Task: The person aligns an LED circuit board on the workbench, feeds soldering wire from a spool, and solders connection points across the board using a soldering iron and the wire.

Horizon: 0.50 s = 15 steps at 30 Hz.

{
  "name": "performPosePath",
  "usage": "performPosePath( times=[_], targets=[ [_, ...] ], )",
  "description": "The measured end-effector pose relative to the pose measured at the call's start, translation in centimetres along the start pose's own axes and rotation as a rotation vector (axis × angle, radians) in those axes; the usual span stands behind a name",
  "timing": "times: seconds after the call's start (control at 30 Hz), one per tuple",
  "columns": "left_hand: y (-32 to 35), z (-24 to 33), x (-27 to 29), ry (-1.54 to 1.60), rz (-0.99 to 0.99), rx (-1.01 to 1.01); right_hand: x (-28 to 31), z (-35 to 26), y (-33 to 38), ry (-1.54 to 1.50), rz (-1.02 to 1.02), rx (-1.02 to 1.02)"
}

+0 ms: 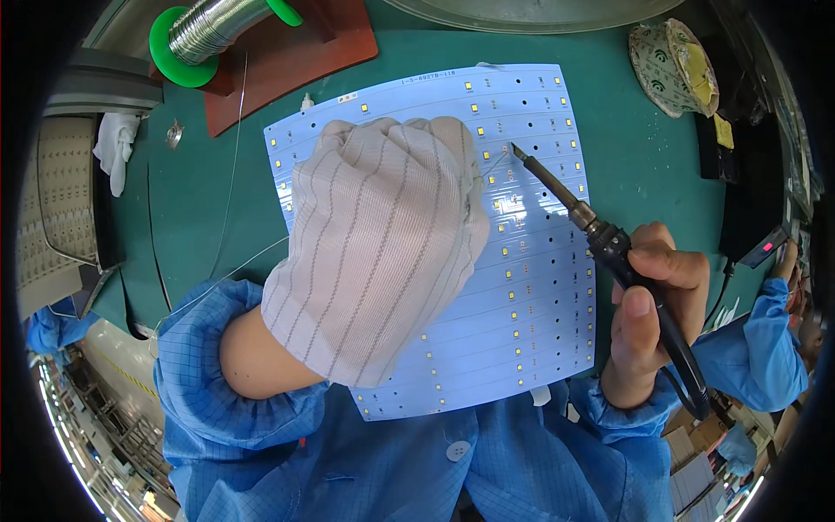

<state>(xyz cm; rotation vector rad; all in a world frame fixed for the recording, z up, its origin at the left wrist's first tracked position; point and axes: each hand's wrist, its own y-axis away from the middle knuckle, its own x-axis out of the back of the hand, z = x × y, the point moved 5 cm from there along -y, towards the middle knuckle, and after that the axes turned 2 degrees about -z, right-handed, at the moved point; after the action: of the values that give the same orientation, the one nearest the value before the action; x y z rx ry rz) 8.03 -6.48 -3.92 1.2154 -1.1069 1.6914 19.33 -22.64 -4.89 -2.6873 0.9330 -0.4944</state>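
- The right hand [648,300] has its grip closed around a black soldering iron [609,248], whose long axis slants up-left, tip over the LED panel [531,287].
- The gloved left hand [383,248], fisted, pinches thin solder wire [494,163] just left of the tip.
- The panel lies flat on the green worktop [644,157], with open room on its far right.

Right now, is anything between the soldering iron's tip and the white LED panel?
Nothing visible. The black soldering iron in the right hand has its tip over bare white LED panel; the gloved left hand sits beside it, feeding thin solder wire.
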Motion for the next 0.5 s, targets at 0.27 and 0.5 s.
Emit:
performPosePath(
  times=[0.27,0.5],
  targets=[
    [-0.38,0.12,-0.71,-0.105,-0.042,0.005,-0.06,0.13,-0.29,-0.001,-0.035,0.037],
    [-0.23,0.36,-0.12,-0.25,-0.04,0.008,0.08,0.02,-0.89,-0.066,-0.016,-0.019]
  ],
)
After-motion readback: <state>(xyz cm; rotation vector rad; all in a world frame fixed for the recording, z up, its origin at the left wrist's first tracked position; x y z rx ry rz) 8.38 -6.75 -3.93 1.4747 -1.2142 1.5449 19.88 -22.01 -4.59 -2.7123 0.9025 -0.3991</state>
